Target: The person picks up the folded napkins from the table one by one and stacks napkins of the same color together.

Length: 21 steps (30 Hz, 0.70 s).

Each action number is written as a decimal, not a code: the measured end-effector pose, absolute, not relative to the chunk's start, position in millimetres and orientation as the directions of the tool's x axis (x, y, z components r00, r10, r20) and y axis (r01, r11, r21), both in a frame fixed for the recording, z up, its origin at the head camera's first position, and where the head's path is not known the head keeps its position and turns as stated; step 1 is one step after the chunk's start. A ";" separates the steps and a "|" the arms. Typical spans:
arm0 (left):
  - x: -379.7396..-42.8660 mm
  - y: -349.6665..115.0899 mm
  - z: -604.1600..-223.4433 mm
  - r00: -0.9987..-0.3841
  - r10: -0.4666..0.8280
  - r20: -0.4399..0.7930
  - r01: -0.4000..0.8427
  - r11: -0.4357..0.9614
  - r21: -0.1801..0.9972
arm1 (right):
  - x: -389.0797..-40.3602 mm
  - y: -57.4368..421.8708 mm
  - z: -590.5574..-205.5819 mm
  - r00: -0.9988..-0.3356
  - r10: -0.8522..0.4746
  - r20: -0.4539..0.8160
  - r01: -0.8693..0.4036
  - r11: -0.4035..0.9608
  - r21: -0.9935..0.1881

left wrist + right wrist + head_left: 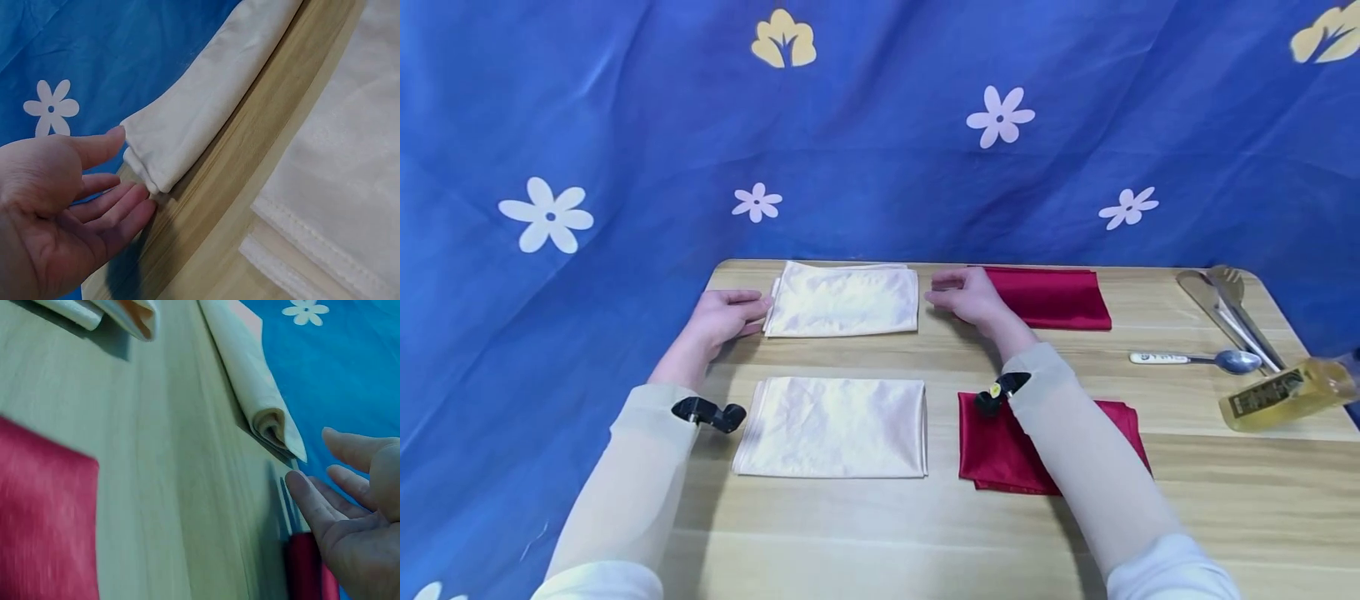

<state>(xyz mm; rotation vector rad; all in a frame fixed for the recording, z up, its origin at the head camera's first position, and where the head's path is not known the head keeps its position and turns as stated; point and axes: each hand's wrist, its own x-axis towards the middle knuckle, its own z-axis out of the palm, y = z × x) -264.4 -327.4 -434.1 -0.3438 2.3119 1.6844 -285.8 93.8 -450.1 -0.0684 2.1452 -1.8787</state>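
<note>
A folded white satin cloth (842, 302) lies at the back of the table. At its left edge is my left hand (730, 315), the thumb and the loosely bent fingers (134, 203) spread apart around the cloth's corner; whether they touch it is hard to tell. My right hand (972, 298) hovers just off the cloth's right end, holding nothing, its fingers loosely extended. Under the right wrist lies the edge of a folded dark red cloth (1045, 298). Nearer me are a second folded white cloth (835, 427) and a second red cloth (1000, 446), partly hidden by my right forearm.
To the right lie a spoon (1236, 361) with a white handle and several metal utensils (1228, 312). A bottle of yellow liquid (1270, 400) is at the right edge. A blue flowered curtain (880, 167) hangs behind the wooden table (820, 533).
</note>
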 end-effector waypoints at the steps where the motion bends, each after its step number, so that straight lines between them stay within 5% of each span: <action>1: -264.7 -327.0 -434.8 -0.935 -0.035 -0.354 -0.349 0.289 0.892 | -286.7 90.2 -451.6 -0.956 -0.221 -0.191 0.159 0.153 -0.975; 5: -269.6 -326.2 -434.9 -0.924 -0.052 -0.378 -0.377 0.274 0.885 | -291.8 76.4 -456.1 -0.962 -0.192 -0.192 0.159 0.175 -0.972; 15: -278.1 -322.4 -428.6 -0.888 -0.084 -0.452 -0.453 0.325 0.830 | -297.4 52.4 -458.5 -0.987 -0.069 -0.144 0.086 0.531 -0.843; 21: -283.8 -314.0 -431.9 -0.881 -0.104 -0.461 -0.458 0.429 0.779 | -299.3 49.2 -460.4 -0.994 -0.066 -0.092 0.031 0.620 -0.784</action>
